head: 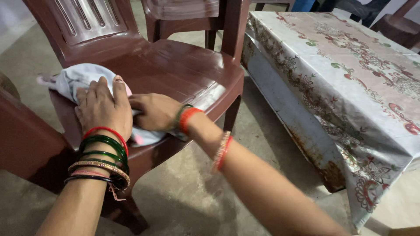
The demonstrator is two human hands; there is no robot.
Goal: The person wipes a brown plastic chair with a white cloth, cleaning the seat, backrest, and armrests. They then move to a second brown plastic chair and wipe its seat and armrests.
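- Chair (175, 65), centre of view: dark reddish-brown plastic, glossy; vertical ribbed slats on the backrest at 11 o'clock.
- Cloth (81, 78), at 9 o'clock on the chair: pale blue-grey, with pink showing at its edges.
- Bangles, left wrist (103, 157), at 7 o'clock: red, dark green, gold with a glittering band, pink, black.
- Bangles, right wrist (188, 119), centre: green and orange-red; a further gold-and-red pair (222, 150) up the forearm.
- Tablecloth (350, 87), at 3 o'clock: shiny off-white, floral scrollwork in brown, red and green; brown stains along the hanging edge.
- Floor (192, 192): plain grey-beige.
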